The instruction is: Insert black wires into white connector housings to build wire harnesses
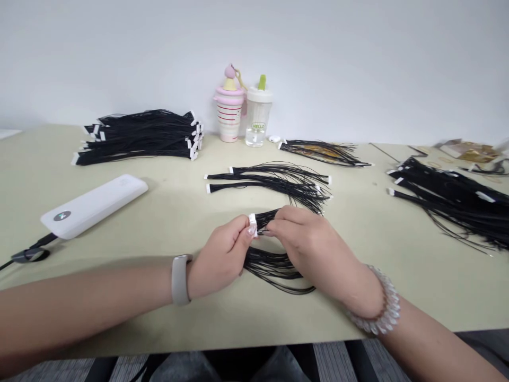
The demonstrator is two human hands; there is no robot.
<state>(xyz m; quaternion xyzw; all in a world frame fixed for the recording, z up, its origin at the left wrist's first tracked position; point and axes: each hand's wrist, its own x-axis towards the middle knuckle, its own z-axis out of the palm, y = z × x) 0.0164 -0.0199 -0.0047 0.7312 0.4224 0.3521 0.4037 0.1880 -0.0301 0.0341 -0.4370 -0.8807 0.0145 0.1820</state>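
Near the middle of the table, my left hand point(225, 249) pinches a white plug connector point(253, 224) with thumb and fingers. A bundle of black wires point(265, 219) runs from this connector to the right, under my other hand. Close beside the connector, my right hand point(312, 244) is closed with thumb and forefinger pinching a thin black wire at the connector's edge. Whether the wire's tip is inside the housing is too small to tell. More black wires point(274, 265) curve below both hands, partly covered by them.
Several wire harnesses point(270, 183) lie just behind my hands. A large harness pile point(143, 135) sits back left, another point(457, 201) at right. A white power bank point(95, 204) with a cable is at left. A pink-lidded cup point(229, 114) and a clear bottle point(258, 116) stand by the wall.
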